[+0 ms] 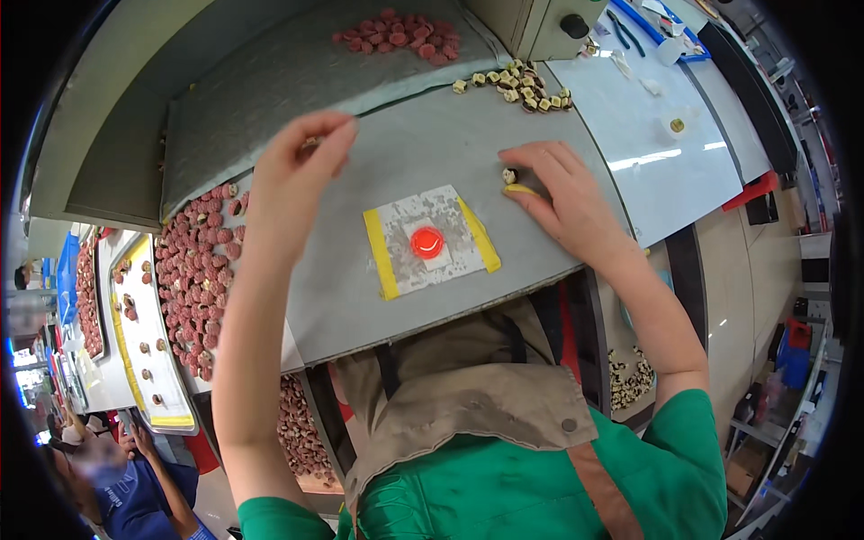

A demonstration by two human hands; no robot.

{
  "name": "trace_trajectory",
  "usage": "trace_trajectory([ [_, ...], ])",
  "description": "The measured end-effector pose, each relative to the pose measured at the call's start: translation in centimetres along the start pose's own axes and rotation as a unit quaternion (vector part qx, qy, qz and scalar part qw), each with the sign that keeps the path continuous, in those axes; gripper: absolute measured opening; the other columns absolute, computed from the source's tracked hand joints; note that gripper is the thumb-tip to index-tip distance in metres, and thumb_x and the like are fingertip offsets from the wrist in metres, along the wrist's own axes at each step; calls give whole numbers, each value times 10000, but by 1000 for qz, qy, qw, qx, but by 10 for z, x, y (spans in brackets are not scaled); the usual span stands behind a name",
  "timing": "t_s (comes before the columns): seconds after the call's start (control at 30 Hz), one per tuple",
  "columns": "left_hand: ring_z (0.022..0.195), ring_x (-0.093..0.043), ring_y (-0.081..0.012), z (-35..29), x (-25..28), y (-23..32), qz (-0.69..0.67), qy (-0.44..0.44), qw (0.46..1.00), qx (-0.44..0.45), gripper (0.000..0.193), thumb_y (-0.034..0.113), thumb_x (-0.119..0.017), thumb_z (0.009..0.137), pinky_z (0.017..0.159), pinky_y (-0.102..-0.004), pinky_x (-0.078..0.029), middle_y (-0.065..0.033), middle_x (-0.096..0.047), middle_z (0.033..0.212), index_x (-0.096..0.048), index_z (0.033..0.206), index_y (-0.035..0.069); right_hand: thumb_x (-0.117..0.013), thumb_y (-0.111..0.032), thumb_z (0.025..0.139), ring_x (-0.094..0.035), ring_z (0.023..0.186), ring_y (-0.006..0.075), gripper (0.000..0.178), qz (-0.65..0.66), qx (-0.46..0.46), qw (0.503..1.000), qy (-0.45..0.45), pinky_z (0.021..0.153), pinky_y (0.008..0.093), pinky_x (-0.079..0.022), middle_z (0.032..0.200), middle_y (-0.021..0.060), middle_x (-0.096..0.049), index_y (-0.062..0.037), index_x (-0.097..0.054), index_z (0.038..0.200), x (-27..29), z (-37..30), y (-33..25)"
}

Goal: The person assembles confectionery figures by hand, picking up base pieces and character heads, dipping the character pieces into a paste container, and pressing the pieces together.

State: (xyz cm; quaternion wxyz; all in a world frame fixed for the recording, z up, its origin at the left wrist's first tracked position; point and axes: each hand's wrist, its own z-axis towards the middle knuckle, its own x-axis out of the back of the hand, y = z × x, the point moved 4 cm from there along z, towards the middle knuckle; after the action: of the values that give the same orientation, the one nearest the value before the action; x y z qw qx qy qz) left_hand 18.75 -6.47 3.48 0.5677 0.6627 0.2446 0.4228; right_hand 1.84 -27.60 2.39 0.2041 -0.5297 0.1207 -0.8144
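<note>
My left hand (301,171) is raised over the far left part of the grey work surface, its fingers curled together around something small that is mostly hidden. To the right, my right hand (567,198) has a small black-and-cream part (510,175) between thumb and fingers; yellow tape wraps the thumb tip. Between the hands, a round, glowing red piece (427,242) sits on a white square plate (414,273) edged with yellow tape. A cluster of similar black-and-cream parts (526,88) lies beyond my right hand.
Pinkish-red ridged caps (398,36) are heaped at the back on a grey mat (261,117). Many reddish parts (200,270) spread at the left, beside a white tray (148,342). A machine housing (117,162) rises at far left. Another person (126,477) is at lower left.
</note>
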Motion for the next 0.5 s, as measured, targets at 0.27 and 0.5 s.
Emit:
trace_trajectory([
  [0.27,916,-560,-122,-119,-23,-29,-351,20,934,62,304,83,-610,895,814,-251,-457,-37,-572,1041,-563,1189,21,-635,-91,832,-548,956,275,244,-17,-19,999,-33,817,339,-452,1001,99,-573,-46,-599,1069,-4,-3,-10],
  [0.5,985,-563,-128,-131,-34,-28,-501,14,858,112,320,131,-563,933,867,-244,-441,-49,-585,1115,-534,1236,34,-625,-96,849,-563,933,266,240,-37,-38,997,-57,803,338,-460,1002,96,-575,-40,-599,1081,-8,5,-16],
])
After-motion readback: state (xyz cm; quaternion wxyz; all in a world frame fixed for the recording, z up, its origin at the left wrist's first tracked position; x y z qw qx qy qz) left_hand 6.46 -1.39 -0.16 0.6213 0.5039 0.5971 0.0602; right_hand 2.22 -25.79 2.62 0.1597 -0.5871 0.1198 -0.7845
